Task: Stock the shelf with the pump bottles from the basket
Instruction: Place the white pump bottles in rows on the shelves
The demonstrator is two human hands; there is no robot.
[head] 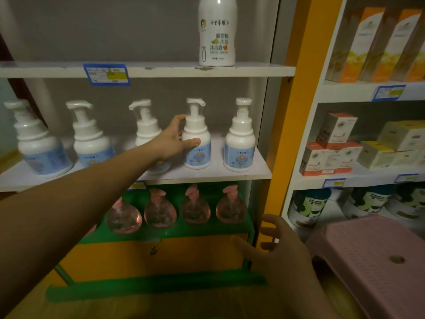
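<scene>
My left hand reaches to the middle shelf and grips a white pump bottle with a blue label, thumb across its front and fingers behind its neck. The bottle stands upright on the shelf. Another like it stands to its right, and three more stand to the left; one of them is partly hidden behind my wrist. My right hand hovers low in front of the cabinet, fingers spread and holding nothing. No basket is in view.
A tall white bottle stands on the top shelf. Several pink round pump bottles line the green lower shelf. An orange post separates a right-hand rack of boxes and tubs. A pink plastic stool sits at lower right.
</scene>
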